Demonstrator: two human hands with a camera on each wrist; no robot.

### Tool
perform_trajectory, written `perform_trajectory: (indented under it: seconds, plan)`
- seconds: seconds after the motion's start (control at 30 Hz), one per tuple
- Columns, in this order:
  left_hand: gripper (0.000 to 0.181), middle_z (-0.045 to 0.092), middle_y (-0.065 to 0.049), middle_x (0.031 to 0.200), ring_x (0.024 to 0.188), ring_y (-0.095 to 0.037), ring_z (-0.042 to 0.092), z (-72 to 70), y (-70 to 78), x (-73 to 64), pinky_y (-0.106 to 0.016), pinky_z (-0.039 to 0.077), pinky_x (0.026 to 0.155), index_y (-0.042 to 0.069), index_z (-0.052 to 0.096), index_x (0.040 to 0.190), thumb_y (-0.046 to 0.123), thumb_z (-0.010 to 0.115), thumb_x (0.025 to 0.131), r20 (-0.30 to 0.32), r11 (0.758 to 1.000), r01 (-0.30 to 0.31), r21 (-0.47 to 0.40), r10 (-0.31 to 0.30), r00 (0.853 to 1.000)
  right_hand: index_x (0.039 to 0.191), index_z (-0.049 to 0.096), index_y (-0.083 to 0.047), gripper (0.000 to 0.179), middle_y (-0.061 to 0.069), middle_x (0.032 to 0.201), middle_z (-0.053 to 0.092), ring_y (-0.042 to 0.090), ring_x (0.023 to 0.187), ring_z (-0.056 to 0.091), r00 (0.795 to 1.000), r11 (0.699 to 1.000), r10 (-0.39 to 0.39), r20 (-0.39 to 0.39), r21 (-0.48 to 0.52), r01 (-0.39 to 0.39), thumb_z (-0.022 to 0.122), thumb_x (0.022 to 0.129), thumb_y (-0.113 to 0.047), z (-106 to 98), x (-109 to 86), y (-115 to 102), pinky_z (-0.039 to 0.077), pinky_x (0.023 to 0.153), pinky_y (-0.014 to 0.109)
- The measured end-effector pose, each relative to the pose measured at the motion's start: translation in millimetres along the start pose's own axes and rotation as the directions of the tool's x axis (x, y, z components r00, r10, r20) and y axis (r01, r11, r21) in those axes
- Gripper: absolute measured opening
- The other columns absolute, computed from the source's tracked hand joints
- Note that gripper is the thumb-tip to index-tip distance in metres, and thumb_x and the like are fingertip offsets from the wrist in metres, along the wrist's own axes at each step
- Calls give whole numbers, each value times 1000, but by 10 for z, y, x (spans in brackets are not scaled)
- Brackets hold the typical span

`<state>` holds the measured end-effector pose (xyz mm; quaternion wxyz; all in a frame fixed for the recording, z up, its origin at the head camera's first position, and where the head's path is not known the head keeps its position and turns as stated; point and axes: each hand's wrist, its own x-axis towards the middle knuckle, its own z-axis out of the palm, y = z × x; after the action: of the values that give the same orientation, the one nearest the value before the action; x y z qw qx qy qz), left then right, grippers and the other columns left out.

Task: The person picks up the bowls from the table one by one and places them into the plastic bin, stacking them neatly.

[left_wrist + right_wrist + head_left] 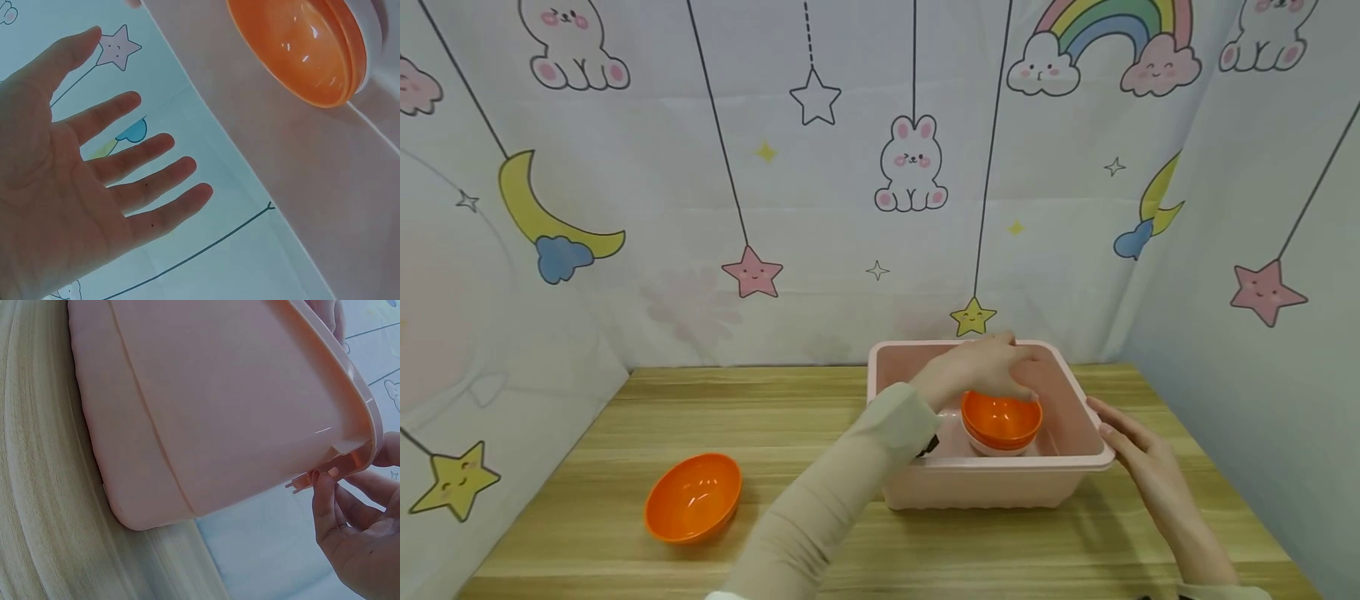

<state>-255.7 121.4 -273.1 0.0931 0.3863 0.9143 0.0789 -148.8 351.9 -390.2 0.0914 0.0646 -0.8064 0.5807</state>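
A pink plastic bin [977, 487] stands on the table. Inside it sits a stack of orange bowls [1002, 417], with a pale bowl [369, 25] at the bottom. My left hand [981, 367] reaches in over the stack; in the left wrist view its fingers [156, 190] are spread and hold nothing. At the bin's right front corner, my right hand [1146, 458] grips the rim; the right wrist view has its fingers [325, 506] curled under the rim beside a handle piece [303, 482]. Another orange bowl [694, 498] lies tilted on the table, left of the bin.
The wooden table [760, 417] runs back to a white cloth backdrop [820, 192] printed with stars, moons and rabbits. Cloth walls also close off the left and right sides. A small dark item [929, 446] shows by my left sleeve at the bin's front wall.
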Motion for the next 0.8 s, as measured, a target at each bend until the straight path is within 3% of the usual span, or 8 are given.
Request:
perform_trajectory:
  seconds: [0.43, 0.63, 0.8]
  plan:
    - [59, 47, 0, 135, 116, -18, 49, -90, 12, -210, -37, 49, 95, 34, 44, 143, 53, 60, 89, -46, 1000, 26, -8, -26, 999, 146, 40, -9, 48, -31, 132, 48, -23, 116, 42, 1000, 1000, 8, 5, -4, -8, 47, 102, -25, -13, 0, 14, 39, 87, 2]
    - [58, 49, -1, 132, 115, -18, 51, -93, 0, -364, -37, 49, 96, 32, 45, 142, 53, 58, 90, -99, 999, -2, 35, 6, 995, 147, 39, -11, 48, -31, 133, 47, -23, 116, 41, 1000, 999, 13, 6, -33, -13, 46, 102, -27, -20, -4, 19, 39, 86, 2]
    - [58, 44, -4, 144, 127, -24, 48, -50, -16, -510, -42, 44, 104, 32, 44, 143, 53, 57, 91, -158, 998, -2, 58, 11, 987, 147, 40, -10, 48, -31, 133, 48, -23, 116, 41, 1000, 1000, 9, 8, -15, -8, 46, 102, -26, -19, -4, 24, 39, 86, 2]
